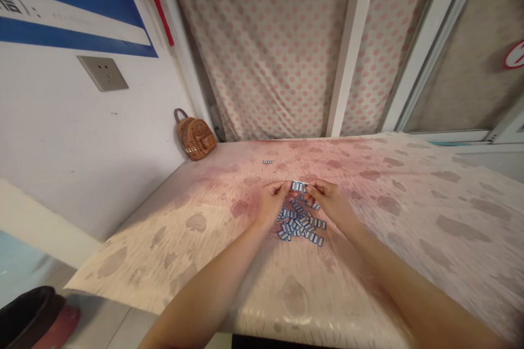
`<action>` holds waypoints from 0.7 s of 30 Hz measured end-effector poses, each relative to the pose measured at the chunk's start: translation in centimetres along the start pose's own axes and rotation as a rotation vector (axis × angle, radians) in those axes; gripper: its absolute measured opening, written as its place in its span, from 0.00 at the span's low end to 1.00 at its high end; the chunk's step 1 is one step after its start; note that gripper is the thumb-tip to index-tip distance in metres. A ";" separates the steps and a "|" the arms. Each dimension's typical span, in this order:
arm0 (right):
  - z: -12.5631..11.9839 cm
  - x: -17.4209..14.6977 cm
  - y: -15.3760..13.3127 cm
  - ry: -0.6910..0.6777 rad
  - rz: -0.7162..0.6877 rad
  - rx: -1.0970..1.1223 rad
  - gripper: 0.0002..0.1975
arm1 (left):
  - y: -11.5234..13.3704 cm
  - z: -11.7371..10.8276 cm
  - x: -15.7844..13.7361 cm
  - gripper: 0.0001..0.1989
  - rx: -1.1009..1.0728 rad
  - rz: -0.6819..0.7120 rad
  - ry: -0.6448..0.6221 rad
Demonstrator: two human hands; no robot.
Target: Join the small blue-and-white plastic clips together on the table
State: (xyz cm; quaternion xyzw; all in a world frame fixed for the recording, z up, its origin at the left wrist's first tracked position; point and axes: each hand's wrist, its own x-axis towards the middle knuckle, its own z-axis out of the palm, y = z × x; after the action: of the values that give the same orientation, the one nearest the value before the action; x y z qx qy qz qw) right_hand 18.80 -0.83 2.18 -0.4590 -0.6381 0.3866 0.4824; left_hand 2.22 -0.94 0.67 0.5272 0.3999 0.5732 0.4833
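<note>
Between my two hands is a small strip of blue-and-white labels [299,186], held level just above the table. My left hand [273,196] pinches its left end between thumb and fingers. The right end is in the pinch of my right hand [325,196]. Below and nearer to me lies a loose pile of similar blue-edged strips [301,223], overlapping at many angles. Part of the pile is hidden behind my hands. Farther back on the table, a short separate strip [267,162] lies flat by itself. What is printed on the strips is too small to read.
The table has a leaf-patterned cover [196,222]. A brown mini backpack [195,136] stands at its back left corner against the wall, under a socket [103,73]. A dotted curtain [270,54] hangs behind the table. A dark bin [36,316] is on the floor at lower left.
</note>
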 end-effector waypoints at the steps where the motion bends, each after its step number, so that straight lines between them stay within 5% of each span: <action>1: 0.0 0.0 -0.1 -0.003 -0.001 0.000 0.12 | 0.0 -0.1 0.1 0.19 -0.010 -0.006 -0.008; 12: 0.3 -0.2 -0.2 -0.022 0.031 0.005 0.12 | -0.2 -0.3 0.1 0.18 0.018 -0.034 0.009; 21: 0.1 -0.2 -0.5 -0.026 0.050 -0.038 0.11 | 0.3 -0.5 0.0 0.13 0.225 0.141 0.050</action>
State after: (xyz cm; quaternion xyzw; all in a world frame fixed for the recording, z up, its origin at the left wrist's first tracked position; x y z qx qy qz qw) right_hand 18.63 -1.21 2.55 -0.4788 -0.6397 0.3924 0.4556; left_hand 1.67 -0.93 0.93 0.5905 0.4353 0.5702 0.3697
